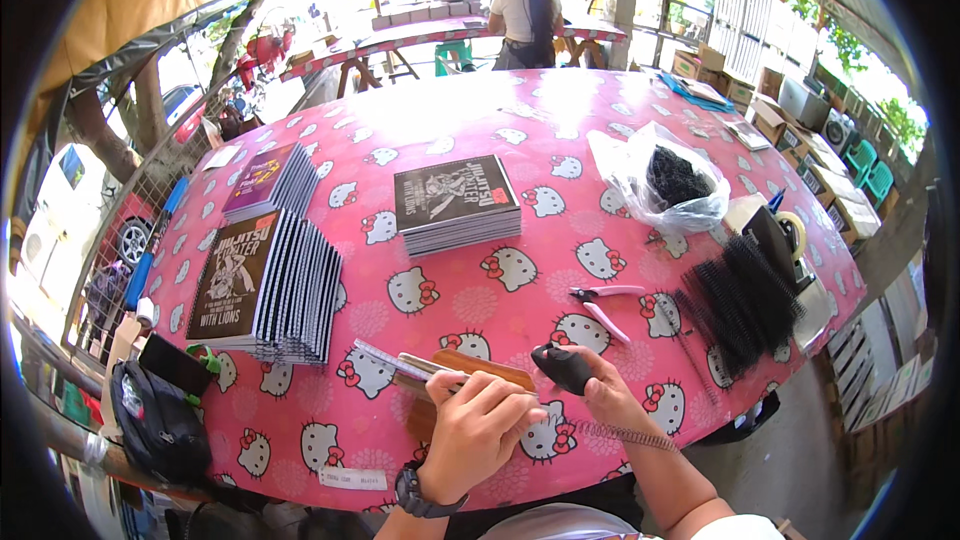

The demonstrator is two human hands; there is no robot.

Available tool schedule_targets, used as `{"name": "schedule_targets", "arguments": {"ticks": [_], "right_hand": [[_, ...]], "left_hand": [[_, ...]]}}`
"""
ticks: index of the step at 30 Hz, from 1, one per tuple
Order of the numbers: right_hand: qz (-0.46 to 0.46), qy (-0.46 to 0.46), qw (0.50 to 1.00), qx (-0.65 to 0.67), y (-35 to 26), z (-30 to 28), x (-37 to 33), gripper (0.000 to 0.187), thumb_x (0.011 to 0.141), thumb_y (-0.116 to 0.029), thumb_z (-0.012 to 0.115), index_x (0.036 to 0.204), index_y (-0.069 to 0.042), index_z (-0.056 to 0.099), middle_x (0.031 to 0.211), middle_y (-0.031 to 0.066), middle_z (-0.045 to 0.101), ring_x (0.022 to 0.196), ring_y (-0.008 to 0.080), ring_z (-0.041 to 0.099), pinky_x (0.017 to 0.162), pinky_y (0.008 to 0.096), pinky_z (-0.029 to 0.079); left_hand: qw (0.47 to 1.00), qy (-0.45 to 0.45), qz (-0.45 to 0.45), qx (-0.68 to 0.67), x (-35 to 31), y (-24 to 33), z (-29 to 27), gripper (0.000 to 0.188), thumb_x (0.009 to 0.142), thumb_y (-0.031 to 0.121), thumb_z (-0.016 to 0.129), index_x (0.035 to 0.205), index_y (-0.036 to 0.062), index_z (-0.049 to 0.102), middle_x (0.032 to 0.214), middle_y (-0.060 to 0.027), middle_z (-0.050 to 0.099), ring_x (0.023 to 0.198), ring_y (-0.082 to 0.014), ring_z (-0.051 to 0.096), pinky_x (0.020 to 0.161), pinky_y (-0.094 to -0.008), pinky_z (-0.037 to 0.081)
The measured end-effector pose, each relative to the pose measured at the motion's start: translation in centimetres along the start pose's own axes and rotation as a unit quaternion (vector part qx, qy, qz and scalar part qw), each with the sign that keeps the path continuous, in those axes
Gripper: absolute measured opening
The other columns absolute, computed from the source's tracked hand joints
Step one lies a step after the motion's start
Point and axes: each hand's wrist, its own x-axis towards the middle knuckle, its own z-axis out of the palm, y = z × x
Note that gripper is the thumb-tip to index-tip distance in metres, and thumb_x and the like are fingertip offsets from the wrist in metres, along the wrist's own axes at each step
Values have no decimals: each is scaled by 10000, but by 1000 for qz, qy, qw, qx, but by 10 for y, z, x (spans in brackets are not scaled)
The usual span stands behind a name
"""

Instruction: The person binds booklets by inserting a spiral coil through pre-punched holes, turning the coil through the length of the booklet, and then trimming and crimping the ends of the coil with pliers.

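Note:
My left hand (482, 427), with a black watch on the wrist, is closed on a notebook (400, 364) tilted up on edge; its brown cover and pale page edges show past the fingers. My right hand (608, 395) grips a rounded black handheld tool (562, 368) just right of the notebook. A thin dark spiral coil (625, 433) stretches from near the notebook's edge across my right wrist; whether it is threaded in is hidden. Pink-handled cutting pliers (606, 310) lie beyond my right hand. A bundle of black spiral coils (740, 305) rests to their right.
Notebook stacks stand at left (268, 290), far left (270, 180) and centre (458, 202) on the pink patterned tablecloth (450, 305). At right are a plastic bag (665, 180) of black material and a tape roll (792, 235). A black pouch (160, 425) sits lower left. Two people are at a farther table.

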Motion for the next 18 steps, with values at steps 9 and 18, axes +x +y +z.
{"name": "schedule_targets", "arguments": {"ticks": [9, 18], "right_hand": [[1, -39, 990, -135, -34, -7, 10, 693, 788, -587, 600, 1172, -12, 555, 1170, 102, 557, 1168, 178, 451, 1000, 356, 335], [-5, -32, 943, -330, -77, -4, 25, 638, 730, -604, 597, 926, -3, 679, 990, 137, 644, 1094, 280, 503, 987, 403, 334]], "left_hand": [[995, 19, 32, 93, 2, -6, 8, 230, 764, 404, 648, 776, 175, 630, 840, 55, 599, 913, -159, 564, 1034, -490, 97], [992, 116, -11, 45, 3, -36, -6, 361, 571, 388, 819, 741, 153, 604, 763, 20, 587, 874, -201, 551, 1035, -456, 196]]}}
